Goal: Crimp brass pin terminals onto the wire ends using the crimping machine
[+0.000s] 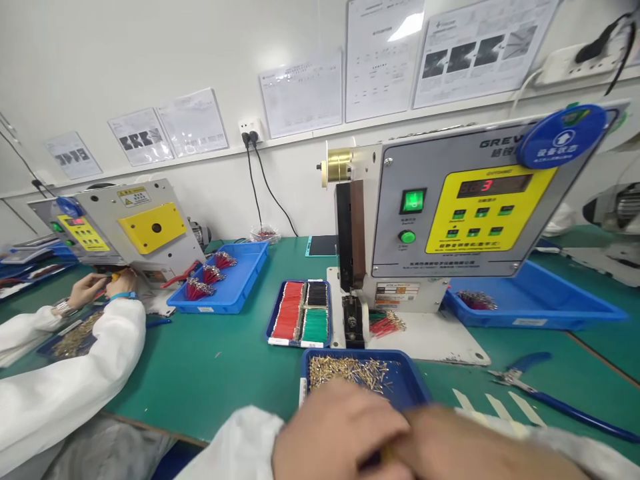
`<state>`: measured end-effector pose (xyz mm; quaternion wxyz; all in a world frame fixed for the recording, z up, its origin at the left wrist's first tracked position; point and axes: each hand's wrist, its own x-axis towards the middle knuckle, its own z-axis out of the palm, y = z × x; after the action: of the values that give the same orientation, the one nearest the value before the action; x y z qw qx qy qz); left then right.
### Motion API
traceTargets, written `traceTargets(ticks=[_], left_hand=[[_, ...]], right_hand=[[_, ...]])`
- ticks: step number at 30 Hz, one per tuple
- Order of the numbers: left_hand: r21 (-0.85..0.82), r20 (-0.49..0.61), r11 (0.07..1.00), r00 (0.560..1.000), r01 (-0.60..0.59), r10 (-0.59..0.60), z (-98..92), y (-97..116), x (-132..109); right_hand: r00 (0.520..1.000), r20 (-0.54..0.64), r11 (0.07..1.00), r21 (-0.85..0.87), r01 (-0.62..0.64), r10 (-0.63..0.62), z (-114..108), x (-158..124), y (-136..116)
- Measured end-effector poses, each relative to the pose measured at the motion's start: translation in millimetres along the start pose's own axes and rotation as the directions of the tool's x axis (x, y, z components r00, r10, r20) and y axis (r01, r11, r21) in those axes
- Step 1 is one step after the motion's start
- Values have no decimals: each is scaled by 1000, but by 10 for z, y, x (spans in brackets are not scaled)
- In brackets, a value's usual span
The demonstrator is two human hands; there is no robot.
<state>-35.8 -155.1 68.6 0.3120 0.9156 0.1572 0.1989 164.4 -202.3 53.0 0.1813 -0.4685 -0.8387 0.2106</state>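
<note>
Brass terminals (347,372) lie tangled in a blue tray (350,354) (needle-thin), hands (385,437) pressed together just below.

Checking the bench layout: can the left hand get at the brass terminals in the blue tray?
Probably yes: the left hand is at the rim of the blue tray, nothing visible between it and the brass terminals.

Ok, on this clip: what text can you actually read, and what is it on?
"GREV", the rest hidden by a sticker: on the near machine's grey panel.
"3", the only clear digit: on its red display.
Blue round sticker: print too small to read.
Yellow keypad: labels too small to read.
Wall sheets: too small to read.
Far machine's warning label: too small to read.
</note>
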Motion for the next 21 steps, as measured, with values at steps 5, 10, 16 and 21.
traceTargets(ticks=[5,10,16,21], left_hand=[[155,-430,984,903,87,-12,-594,-400,383],[197,-570,948,816,249,-96,-914,-847,617],[121,-645,907,727,404,-237,-976,-1371,857],[126,-636,832,688,540,-350,-768,-1749,783]], right_hand=[[999,-42,914,-404,-19,3,-56,499,325],[1000,-27,923,-384,-1,-10,97,559,443],[997,25,959,-275,-62,72,143,528,443],[993,71,990,-111,-88,97,124,535,495]])
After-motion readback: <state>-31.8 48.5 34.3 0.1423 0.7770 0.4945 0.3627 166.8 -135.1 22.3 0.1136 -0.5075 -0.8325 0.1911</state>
